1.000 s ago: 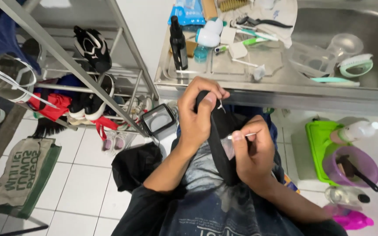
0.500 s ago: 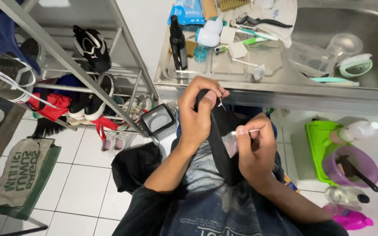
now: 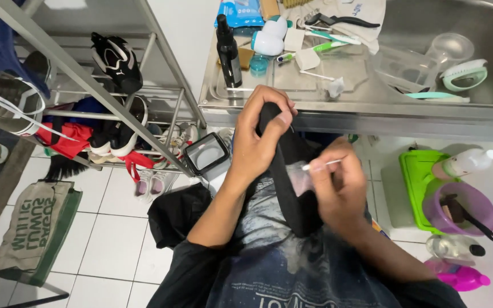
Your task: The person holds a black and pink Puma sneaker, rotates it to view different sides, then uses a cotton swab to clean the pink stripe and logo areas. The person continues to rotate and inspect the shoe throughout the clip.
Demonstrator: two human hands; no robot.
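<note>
Below steel counter [image 3: 360,117]: left hand [image 3: 258,142] clamps black shoe [image 3: 283,171], right hand [image 3: 340,191] pinches cotton swab [image 3: 319,166]; best short, light strokes.

Two hands [image 3: 261,145], one cotton swab [image 3: 320,165]

Shoe rack [image 3: 104,97] at 9 o'clock, bag [image 3: 35,228] on floor at 8. Steel counter [image 3: 338,111] at 12, bottle [image 3: 227,51] and brushes [image 3: 338,23] on it, sink [image 3: 457,34] at 1. Bowl [image 3: 466,208] on tray [image 3: 417,182] at 3, bottles [image 3: 457,248] just below.
</note>
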